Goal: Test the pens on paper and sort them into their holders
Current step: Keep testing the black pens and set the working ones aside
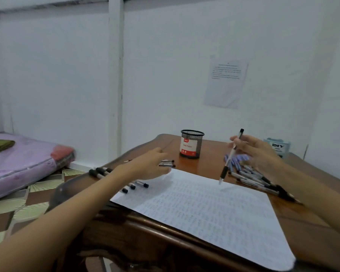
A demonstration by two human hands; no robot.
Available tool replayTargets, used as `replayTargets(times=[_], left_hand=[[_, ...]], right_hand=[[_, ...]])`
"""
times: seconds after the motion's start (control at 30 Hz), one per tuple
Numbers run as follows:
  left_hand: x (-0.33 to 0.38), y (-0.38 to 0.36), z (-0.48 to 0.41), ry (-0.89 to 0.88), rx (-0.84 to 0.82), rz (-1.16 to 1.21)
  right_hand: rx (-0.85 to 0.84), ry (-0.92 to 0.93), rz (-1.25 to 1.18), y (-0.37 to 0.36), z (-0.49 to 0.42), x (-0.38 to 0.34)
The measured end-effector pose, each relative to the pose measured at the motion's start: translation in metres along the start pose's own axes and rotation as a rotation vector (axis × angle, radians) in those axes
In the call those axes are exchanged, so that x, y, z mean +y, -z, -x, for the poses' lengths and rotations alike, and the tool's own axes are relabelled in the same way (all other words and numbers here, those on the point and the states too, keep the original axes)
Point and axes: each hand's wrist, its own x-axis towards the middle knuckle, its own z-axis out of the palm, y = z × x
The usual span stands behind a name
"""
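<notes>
From the head we see a black mesh holder (191,144), its inside hidden and its red-and-white label too blurred to read. A pale blue holder (277,147) is marked "DIY". Our right hand (257,152) pinches a clear pen (231,156) with a black grip, tip just above the paper (204,209). Our left hand (151,163) lies over black-capped pens (106,172); we cannot tell its grip.

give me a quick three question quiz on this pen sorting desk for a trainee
1. True or false: the right hand holds a pen, tip pointing down toward the paper.
2. The mesh cup stands: A) on the paper; B) on the table beyond the paper; C) on the floor.
3. Fill in: the loose pens by the left hand have ___ ends.
Key: 1 true; 2 B; 3 black.
</notes>
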Motion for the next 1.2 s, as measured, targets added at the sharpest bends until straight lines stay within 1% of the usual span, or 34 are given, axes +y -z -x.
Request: replayTargets(times=[0.1,0.2,0.27,0.4,0.5,0.6,0.73,0.8,0.93,1.0,1.07,1.2], left_hand=[[0.031,-0.009,-0.014,-0.071,-0.049,0.007],[0.063,-0.019,-0.031,-0.122,-0.098,0.004],[0.082,-0.026,-0.041,-0.143,-0.14,-0.01],[0.116,-0.04,-0.05,-0.228,-0.244,0.02],[0.131,-0.048,-0.053,-0.294,-0.291,-0.011],[0.134,-0.059,-0.054,-0.313,-0.322,-0.045],[0.121,-0.069,-0.05,-0.329,-0.368,-0.025],[0.112,-0.068,-0.047,-0.31,-0.385,-0.012],[0.101,-0.065,-0.044,-0.271,-0.378,0.004],[0.1,-0.066,-0.044,-0.275,-0.38,0.0],[0.1,-0.064,-0.044,-0.283,-0.393,-0.013],[0.098,-0.06,-0.041,-0.307,-0.423,-0.037]], right_hand=[[0.077,-0.026,0.047,0.029,0.016,0.011],[0.155,-0.053,-0.037,0.053,0.027,0.026],[0.194,-0.059,-0.047,0.064,0.032,0.032],[0.214,-0.071,-0.12,0.077,0.029,0.03],[0.209,-0.05,-0.071,0.079,0.024,0.032],[0.182,-0.068,-0.094,0.079,0.025,0.032],[0.154,-0.092,-0.223,0.087,0.027,0.023],[0.172,-0.119,-0.272,0.083,0.028,0.021],[0.202,-0.207,-0.498,0.06,0.036,0.025],[0.203,-0.211,-0.471,0.053,0.039,0.028],[0.168,-0.186,-0.415,0.049,0.042,0.032],[-0.076,-0.216,-0.281,0.043,0.05,0.033]])
